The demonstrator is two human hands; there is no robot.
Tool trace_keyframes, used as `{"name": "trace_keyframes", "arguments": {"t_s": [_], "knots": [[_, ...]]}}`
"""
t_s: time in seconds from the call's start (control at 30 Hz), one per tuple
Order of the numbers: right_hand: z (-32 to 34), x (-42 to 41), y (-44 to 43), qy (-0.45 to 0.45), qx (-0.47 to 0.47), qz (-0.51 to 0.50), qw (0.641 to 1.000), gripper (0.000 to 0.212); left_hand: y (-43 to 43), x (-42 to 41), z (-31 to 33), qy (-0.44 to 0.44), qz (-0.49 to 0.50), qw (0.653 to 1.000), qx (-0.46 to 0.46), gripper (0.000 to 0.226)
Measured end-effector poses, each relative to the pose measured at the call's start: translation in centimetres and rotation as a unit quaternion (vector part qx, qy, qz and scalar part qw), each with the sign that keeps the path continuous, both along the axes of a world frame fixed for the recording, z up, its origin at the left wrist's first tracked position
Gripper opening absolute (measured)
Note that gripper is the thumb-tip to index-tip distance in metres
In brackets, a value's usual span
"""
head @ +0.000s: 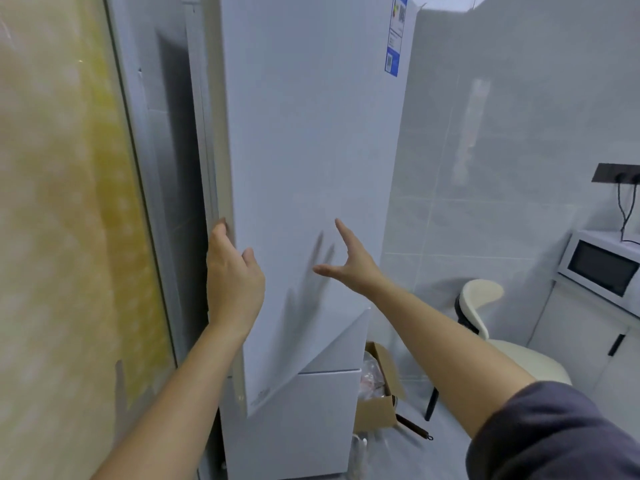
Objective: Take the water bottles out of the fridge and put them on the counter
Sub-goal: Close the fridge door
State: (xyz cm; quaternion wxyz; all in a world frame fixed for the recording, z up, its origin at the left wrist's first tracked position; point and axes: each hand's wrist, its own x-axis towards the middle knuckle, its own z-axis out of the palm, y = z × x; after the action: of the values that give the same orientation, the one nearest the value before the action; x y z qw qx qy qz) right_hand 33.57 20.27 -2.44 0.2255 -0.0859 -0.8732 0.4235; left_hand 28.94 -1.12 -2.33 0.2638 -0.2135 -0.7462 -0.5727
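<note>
A tall white fridge stands ahead of me, and its upper door (311,150) is swung a little way out from the body. My left hand (232,275) grips the door's left edge, fingers curled round it and thumb on the front. My right hand (349,261) hovers in front of the door with fingers spread and straight, holding nothing. The inside of the fridge is hidden behind the door, so no water bottles show.
The fridge's lower drawer section (294,427) is below. A cardboard box (381,393) with bags sits on the floor right of it. A cream stool (491,327) stands further right, a microwave (602,265) on a counter at the right edge. A yellow frosted pane (69,202) is left.
</note>
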Motion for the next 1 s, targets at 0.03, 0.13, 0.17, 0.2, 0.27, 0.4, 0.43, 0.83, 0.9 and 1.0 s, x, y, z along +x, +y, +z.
{"name": "trace_keyframes", "arguments": {"t_s": [0.03, 0.13, 0.17, 0.2, 0.27, 0.4, 0.43, 0.83, 0.9, 1.0], "knots": [[0.3, -0.7, 0.3, -0.006, 0.003, -0.005, 1.000, 0.108, 0.0, -1.0, 0.0, 0.004, 0.021, 1.000, 0.009, 0.050], [1.5, -3.3, 0.8, -0.011, 0.009, -0.019, 1.000, 0.113, -0.3, -4.1, 0.1, 0.018, 0.081, 0.996, 0.019, 0.046], [1.7, -4.4, 0.9, -0.009, 0.014, -0.029, 0.999, 0.116, -0.4, -5.1, 0.2, 0.007, 0.085, 0.996, 0.026, 0.048], [2.0, -5.6, 0.9, -0.005, 0.019, -0.043, 0.999, 0.118, -0.6, -6.2, 0.3, -0.006, 0.084, 0.996, 0.030, 0.049], [2.4, -8.1, 0.8, 0.006, 0.014, -0.071, 0.997, 0.120, -0.9, -8.5, 0.5, -0.022, 0.081, 0.996, 0.035, 0.051], [2.5, -13.1, -0.1, 0.027, 0.007, -0.109, 0.994, 0.123, -1.7, -13.2, 1.1, -0.037, 0.070, 0.997, 0.026, 0.052], [2.3, -14.3, -0.4, 0.033, 0.005, -0.116, 0.993, 0.123, -1.9, -14.3, 1.2, -0.038, 0.066, 0.997, 0.022, 0.053], [1.4, -23.8, -2.5, 0.071, 0.000, -0.246, 0.967, 0.118, -1.1, -28.5, 1.2, -0.079, -0.036, 0.996, 0.020, 0.054], [1.3, -24.9, -2.5, 0.072, 0.006, -0.263, 0.962, 0.119, -0.8, -30.4, 1.3, -0.081, -0.049, 0.995, 0.019, 0.054], [1.1, -26.5, -2.4, 0.064, 0.010, -0.288, 0.955, 0.120, -0.3, -32.7, 1.3, -0.090, -0.064, 0.994, 0.018, 0.054]]}}
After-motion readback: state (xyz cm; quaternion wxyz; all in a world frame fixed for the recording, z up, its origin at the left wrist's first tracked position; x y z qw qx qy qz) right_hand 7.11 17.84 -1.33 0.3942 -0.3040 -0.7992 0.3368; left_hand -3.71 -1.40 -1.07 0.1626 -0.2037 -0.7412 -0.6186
